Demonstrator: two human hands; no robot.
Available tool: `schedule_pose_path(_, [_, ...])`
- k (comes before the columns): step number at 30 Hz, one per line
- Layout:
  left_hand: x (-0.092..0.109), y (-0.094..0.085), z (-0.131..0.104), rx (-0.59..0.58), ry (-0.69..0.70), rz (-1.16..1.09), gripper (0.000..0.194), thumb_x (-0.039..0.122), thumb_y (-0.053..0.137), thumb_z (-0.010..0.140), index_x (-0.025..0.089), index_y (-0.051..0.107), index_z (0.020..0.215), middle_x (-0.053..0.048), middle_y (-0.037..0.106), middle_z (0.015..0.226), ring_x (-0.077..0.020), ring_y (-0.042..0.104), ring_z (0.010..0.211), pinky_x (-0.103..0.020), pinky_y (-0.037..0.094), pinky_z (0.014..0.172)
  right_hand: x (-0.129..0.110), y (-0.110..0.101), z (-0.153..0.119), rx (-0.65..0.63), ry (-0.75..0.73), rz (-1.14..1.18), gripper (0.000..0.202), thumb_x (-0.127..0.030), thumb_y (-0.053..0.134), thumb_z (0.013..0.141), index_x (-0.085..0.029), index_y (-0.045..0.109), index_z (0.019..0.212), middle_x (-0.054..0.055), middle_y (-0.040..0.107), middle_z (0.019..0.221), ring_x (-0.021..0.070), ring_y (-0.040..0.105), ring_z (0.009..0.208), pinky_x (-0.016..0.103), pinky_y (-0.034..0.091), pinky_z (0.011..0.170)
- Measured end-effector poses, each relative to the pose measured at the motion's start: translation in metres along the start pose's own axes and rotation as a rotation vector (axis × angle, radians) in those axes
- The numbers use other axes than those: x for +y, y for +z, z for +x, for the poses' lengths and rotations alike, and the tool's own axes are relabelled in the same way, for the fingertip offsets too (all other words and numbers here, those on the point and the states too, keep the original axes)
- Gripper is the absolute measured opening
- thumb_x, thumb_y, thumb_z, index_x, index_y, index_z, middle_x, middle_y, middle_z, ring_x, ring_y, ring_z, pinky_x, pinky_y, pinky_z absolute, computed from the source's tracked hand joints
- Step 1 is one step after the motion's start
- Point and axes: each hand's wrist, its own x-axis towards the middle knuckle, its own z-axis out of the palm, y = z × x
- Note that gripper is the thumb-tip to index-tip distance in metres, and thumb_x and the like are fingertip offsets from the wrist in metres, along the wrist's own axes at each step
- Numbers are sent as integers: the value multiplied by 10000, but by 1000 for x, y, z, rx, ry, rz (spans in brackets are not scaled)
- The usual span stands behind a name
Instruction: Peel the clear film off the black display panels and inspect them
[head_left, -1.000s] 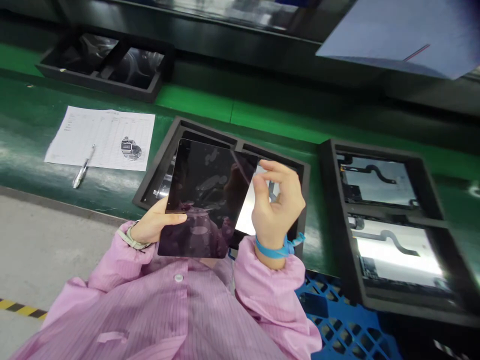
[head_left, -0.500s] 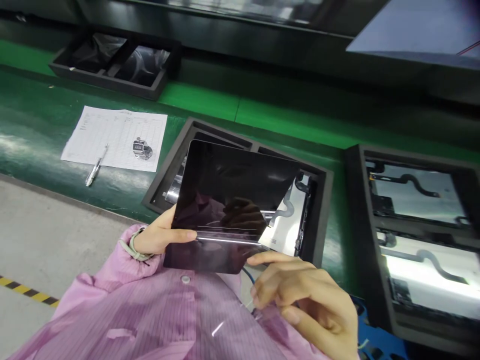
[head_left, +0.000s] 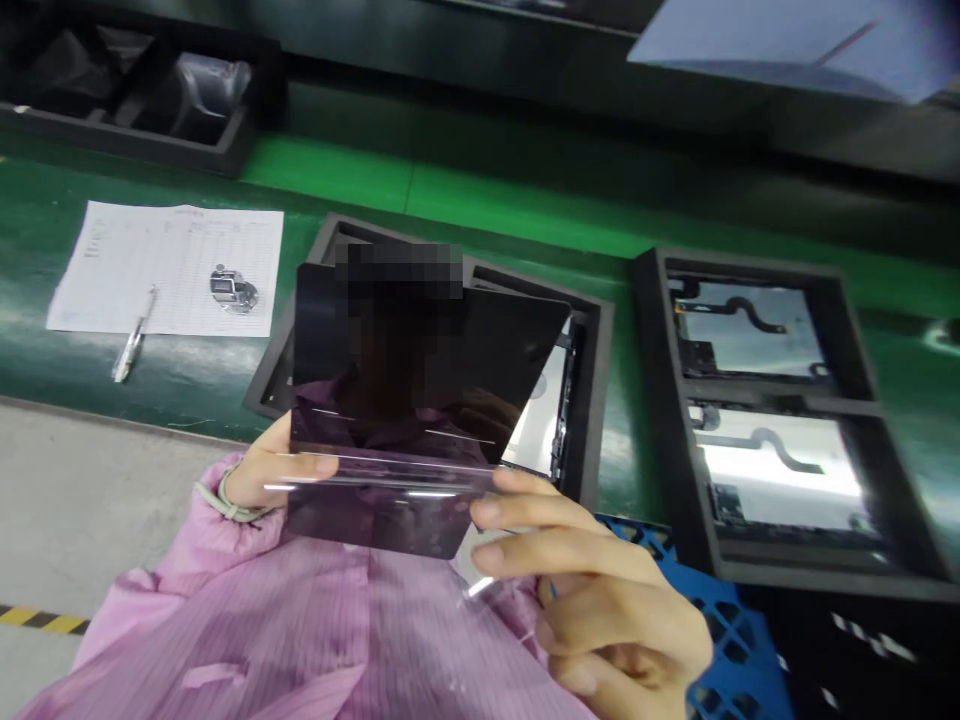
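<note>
A dark glossy screen panel point(head_left: 405, 400) is tilted in front of my chest, over a black foam tray point(head_left: 600, 390). My left hand point(head_left: 274, 468) grips its left edge, thumb on the front face. A clear film point(head_left: 420, 478) lies across the panel's lower part, lifted and curled, with bright reflections along its edge. At the lower right, my right hand point(head_left: 600, 590) has its fingers bent around the film's right side, and some film hangs below the fingertips. Under the panel, a silvery part point(head_left: 536, 420) shows in the tray.
On the right stands another black tray point(head_left: 667, 400) with two silvery panels and grey cables. A paper sheet point(head_left: 180, 250) with a pen point(head_left: 135, 335) and a metal counter point(head_left: 234, 288) lies left. A dark tray point(head_left: 161, 145) with clear films is at the back left.
The film now stretches from the panel to my right hand, whose fingers have closed in on it. The view has shifted, so the bench objects appear further left.
</note>
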Motion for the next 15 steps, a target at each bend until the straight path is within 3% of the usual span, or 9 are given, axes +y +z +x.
schedule_pose_path(4, [4, -5, 2, 13, -21, -46, 365, 168, 955, 606, 221, 783, 924, 7, 769, 730, -164, 713, 599, -224, 574, 579, -4, 7, -9, 8, 35, -118, 119, -261, 592, 899, -221, 632, 794, 44, 649, 1452, 328, 558, 1418, 607, 283, 1308])
schedule_pose_path(6, [6, -7, 1, 17, -20, -28, 434, 188, 964, 589, 245, 796, 986, -2, 785, 777, -194, 736, 641, -268, 608, 612, -4, 8, -11, -3, 54, -120, 108, -249, 580, 886, -221, 622, 791, 24, 563, 1545, 340, 481, 1483, 638, 215, 1321])
schedule_pose_path(9, [8, -8, -2, 42, -62, 15, 514, 219, 957, 582, 279, 797, 1067, -28, 812, 956, -309, 781, 900, -421, 654, 825, -2, 8, -10, -35, 40, -107, 117, -257, 569, 892, -223, 599, 783, 10, 478, 1615, 313, 405, 1536, 580, 193, 1344])
schedule_pose_path(11, [10, -9, -4, 75, -75, 55, 465, 212, 939, 595, 289, 806, 1034, -27, 813, 998, -347, 762, 1032, -462, 632, 922, 0, 7, -9, -54, 27, -92, 111, -262, 577, 889, -223, 592, 786, 3, 453, 1633, 296, 383, 1550, 534, 198, 1352])
schedule_pose_path(15, [12, -12, -4, 81, -71, 89, 414, 269, 968, 570, 262, 812, 953, -31, 810, 900, -348, 773, 966, -458, 642, 879, 0, 6, -7, -47, 15, -130, 79, -235, 582, 868, -214, 599, 794, 18, 472, 1620, 335, 419, 1517, 592, 224, 1329])
